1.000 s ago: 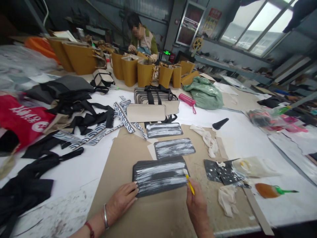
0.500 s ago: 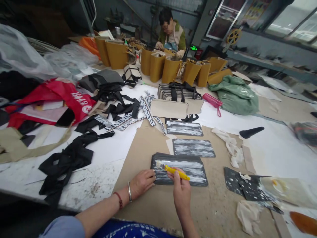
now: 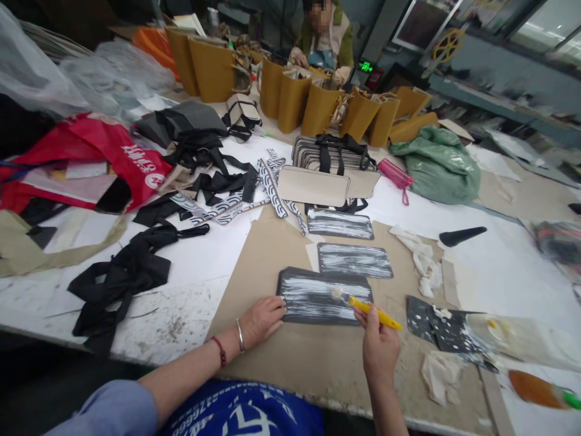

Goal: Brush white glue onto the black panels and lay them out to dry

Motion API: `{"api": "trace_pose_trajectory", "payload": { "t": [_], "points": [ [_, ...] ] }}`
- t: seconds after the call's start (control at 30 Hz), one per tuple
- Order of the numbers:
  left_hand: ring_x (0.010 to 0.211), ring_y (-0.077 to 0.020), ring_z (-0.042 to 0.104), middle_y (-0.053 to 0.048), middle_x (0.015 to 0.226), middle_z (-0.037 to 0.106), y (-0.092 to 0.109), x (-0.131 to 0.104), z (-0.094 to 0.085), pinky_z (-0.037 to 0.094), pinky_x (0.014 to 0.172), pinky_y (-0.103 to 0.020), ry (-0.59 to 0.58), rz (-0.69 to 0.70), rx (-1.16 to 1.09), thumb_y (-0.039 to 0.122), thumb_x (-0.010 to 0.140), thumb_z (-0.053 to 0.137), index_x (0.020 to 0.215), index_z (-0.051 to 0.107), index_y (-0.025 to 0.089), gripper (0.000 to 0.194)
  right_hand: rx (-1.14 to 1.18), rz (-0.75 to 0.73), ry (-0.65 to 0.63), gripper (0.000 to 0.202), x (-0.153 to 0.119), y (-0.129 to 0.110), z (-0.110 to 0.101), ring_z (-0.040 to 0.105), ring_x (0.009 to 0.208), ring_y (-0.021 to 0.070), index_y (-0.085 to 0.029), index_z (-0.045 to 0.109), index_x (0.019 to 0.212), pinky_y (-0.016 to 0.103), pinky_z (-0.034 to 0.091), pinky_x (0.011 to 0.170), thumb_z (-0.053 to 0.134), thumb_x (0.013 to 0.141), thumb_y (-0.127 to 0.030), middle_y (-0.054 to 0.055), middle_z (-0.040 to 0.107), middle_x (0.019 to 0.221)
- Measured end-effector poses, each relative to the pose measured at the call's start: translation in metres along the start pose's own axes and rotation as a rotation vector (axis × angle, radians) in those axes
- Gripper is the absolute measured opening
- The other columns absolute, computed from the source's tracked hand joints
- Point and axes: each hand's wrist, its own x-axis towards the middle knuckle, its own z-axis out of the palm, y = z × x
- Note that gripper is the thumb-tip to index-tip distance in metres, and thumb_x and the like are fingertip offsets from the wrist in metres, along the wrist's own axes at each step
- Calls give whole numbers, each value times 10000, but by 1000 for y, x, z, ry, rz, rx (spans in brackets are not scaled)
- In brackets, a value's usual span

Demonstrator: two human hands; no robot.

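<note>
My right hand [image 3: 380, 342] is closed around the yellow handle of a small paintbrush [image 3: 376, 313]. The brush's pale bristles touch a dark rectangular panel [image 3: 313, 295] streaked with white, glue-like coating. My left hand [image 3: 262, 320] lies nearly flat on the brown board, its fingertips at the panel's left edge. Beyond that panel lie two more streaked panels, a middle one [image 3: 354, 260] and a far one [image 3: 340, 224]. To the right, a pale container [image 3: 512, 333] with yellowish residue rests against white-spattered dark pieces [image 3: 436, 321].
A stack of beige-and-black panels [image 3: 313, 184] stands behind. Black fabric strips [image 3: 131, 272] and a red bag [image 3: 104, 154] cover the left. A green bag [image 3: 440, 163], black tool [image 3: 463, 235] and crumpled cloths [image 3: 442, 375] lie right. Another person [image 3: 324, 36] works behind mustard bags [image 3: 320, 109].
My right hand has moved the brush rightward along the near panel, leaving the bristles right of its middle. My left hand stays at the panel's left edge. The camera view has shifted slightly.
</note>
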Motion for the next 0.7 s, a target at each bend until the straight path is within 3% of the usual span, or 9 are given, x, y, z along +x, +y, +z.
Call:
{"api": "trace_pose_trajectory", "payload": {
  "t": [0.13, 0.23, 0.43, 0.53, 0.7],
  "points": [
    [1075, -234, 496, -146, 1146, 532, 2, -3, -7, 446, 928, -404, -8, -30, -126, 230, 760, 554, 1094, 508, 123, 354, 289, 203, -167, 464, -28, -7, 21, 658, 760, 219, -117, 567, 946, 375, 548, 733, 575, 720, -522, 90, 680, 844],
    [1106, -231, 478, -149, 1172, 520, 2, -4, -10, 434, 944, -416, -17, -37, -152, 234, 790, 499, 1127, 496, 127, 354, 318, 244, -180, 478, -28, 7, 26, 659, 751, 223, -106, 572, 918, 381, 546, 742, 603, 689, -524, 87, 681, 802],
    [1050, -224, 514, -133, 1105, 561, 5, -1, -11, 460, 909, -405, -8, -62, -197, 222, 783, 503, 1056, 549, 139, 289, -20, 115, 145, 556, 3, 34, -32, 657, 761, 242, -84, 583, 965, 429, 510, 802, 521, 722, -580, 101, 679, 753],
    [980, -188, 546, -106, 1039, 589, 6, 4, -11, 481, 866, -353, 95, -154, -300, 208, 810, 471, 991, 577, 164, 214, -49, 106, 139, 546, -4, 23, -44, 656, 760, 240, -92, 577, 990, 436, 508, 806, 510, 738, -572, 100, 679, 764],
    [975, -184, 525, -98, 1020, 567, -2, 23, -4, 459, 878, -365, 322, -469, -277, 169, 837, 381, 1086, 540, 169, 295, 254, 209, -64, 494, -30, 9, -12, 656, 758, 220, -100, 551, 996, 398, 544, 751, 559, 738, -520, 101, 672, 861]
  ]
}}
